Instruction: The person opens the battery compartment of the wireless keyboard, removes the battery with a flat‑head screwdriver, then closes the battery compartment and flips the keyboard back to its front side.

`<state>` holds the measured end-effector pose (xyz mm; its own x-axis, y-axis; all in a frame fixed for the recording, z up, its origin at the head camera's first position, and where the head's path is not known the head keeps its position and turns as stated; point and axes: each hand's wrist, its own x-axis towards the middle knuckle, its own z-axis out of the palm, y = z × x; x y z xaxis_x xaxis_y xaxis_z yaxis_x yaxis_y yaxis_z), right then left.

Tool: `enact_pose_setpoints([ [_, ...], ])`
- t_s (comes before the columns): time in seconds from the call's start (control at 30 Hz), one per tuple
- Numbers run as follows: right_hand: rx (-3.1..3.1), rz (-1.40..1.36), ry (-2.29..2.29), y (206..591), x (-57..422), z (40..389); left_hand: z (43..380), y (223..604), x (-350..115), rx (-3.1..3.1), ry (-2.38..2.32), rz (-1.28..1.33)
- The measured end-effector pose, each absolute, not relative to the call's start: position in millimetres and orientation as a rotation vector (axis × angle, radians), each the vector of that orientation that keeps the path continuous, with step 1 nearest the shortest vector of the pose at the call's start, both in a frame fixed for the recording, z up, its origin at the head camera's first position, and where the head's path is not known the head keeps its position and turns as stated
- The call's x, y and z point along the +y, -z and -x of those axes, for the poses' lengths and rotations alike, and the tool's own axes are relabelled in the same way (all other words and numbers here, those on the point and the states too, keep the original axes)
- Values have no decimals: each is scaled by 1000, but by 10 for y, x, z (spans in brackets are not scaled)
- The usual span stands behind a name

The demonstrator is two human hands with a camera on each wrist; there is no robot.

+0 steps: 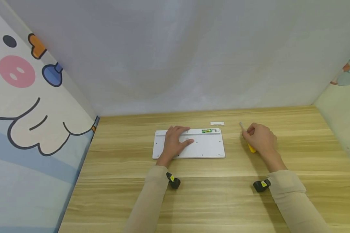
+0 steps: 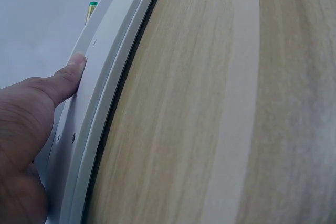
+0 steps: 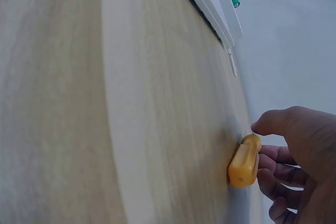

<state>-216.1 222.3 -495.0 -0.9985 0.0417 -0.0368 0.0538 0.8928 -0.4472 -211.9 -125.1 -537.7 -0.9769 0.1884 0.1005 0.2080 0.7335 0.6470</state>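
A white keyboard [image 1: 207, 147] lies underside up on the table, small screws dotted over its back. Its battery compartment at the far right is uncovered, with a green and gold battery [image 1: 206, 131] in it. Across the left part of the keyboard rests my left hand [image 1: 174, 142], thumb pressed on the back and fingers spread toward the far ridge. To the right, my right hand [image 1: 261, 137] pinches a screwdriver [image 3: 243, 163] with a yellow handle near its neck. The handle is low over the table, and its metal shaft points away from me. A white battery cover [image 1: 217, 123] lies just beyond the keyboard.
The wood-grain table [image 1: 215, 200] meets a pale grey wall [image 1: 192, 64] at the back. A panel with a cartoon pig [image 1: 17, 71] stands along the left, and another printed panel [image 1: 342, 106] on the right. Each wrist wears a small black camera [image 1: 174, 182].
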Motion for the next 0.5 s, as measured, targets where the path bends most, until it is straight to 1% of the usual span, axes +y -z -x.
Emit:
enact_pose_setpoints([
  [0.23,3045,-36,719,4960,2196,2208,2120,5374,-1249,-2891,1088,335],
  [0.5,3041,102,771,4821,1955,2265,2116,5373,-1247,-2879,1086,338],
])
